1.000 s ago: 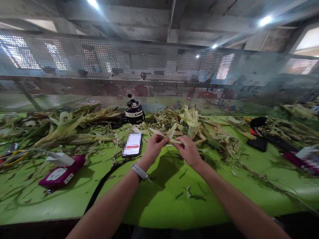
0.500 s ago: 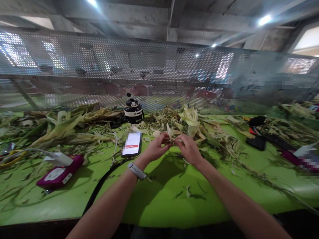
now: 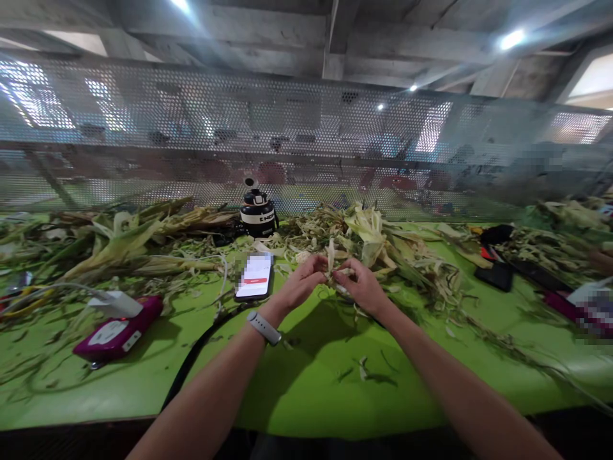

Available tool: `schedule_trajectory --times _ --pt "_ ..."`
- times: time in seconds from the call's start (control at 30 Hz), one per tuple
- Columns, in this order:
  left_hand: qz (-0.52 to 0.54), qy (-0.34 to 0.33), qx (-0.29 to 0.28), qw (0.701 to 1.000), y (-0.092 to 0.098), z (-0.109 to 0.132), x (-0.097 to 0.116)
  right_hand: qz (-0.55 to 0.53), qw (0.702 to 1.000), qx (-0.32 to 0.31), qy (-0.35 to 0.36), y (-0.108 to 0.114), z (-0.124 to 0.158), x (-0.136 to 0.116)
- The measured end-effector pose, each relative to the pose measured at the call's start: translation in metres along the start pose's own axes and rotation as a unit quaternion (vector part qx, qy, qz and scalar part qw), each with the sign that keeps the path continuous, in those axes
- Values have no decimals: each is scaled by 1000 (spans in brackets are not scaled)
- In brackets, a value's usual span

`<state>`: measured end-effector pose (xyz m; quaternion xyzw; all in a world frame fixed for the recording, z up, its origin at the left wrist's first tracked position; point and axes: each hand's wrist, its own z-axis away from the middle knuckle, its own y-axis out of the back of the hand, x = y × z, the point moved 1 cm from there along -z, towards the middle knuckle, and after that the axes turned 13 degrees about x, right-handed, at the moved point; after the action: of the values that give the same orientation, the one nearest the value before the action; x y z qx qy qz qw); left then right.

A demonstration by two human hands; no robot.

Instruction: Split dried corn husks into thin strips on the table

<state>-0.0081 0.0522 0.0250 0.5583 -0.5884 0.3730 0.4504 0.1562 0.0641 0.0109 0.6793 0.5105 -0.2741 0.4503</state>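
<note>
The left hand and right hand are pinching a pale husk strip between their closed fingers, so it is standing upright above them, clear of the desk beneath, with the husk pile lying just beyond.

An industrial processing hall is shown. Corn husks are heaped along a green bench. A perforated metal screen and bare concrete ceiling are seen.

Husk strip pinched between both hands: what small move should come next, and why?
Probably draw the hands slowly apart to split the husk strip lengthwise. The left hand and right hand both pinch it, fingertips nearly meeting, with one end standing up between them, over the green table in front of the husk pile.
</note>
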Motion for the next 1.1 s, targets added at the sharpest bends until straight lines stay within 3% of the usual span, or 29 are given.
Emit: schedule_trajectory --times 0.1,0.23,0.47,0.63,0.77,0.97,1.1 --pt "-5 -22 19 1000 -3 2 -1 -61 997 -13 -51 -3 1 2" --pt "-4 -30 33 999 -7 3 -7 -71 995 36 -56 -4 2 1" --pt "90 47 58 993 -2 -2 -15 22 993 97 63 2 -1 -1" --pt "91 79 95 988 -1 -3 -16 141 980 82 116 -2 6 -4" --pt "50 58 129 989 -1 -3 -19 211 966 22 149 -7 10 -5" --pt "-23 15 147 989 0 -7 -24 190 953 -3 236 -7 9 -6" --pt "-77 -19 132 988 0 -8 -21 204 953 -16 223 -8 11 -8"
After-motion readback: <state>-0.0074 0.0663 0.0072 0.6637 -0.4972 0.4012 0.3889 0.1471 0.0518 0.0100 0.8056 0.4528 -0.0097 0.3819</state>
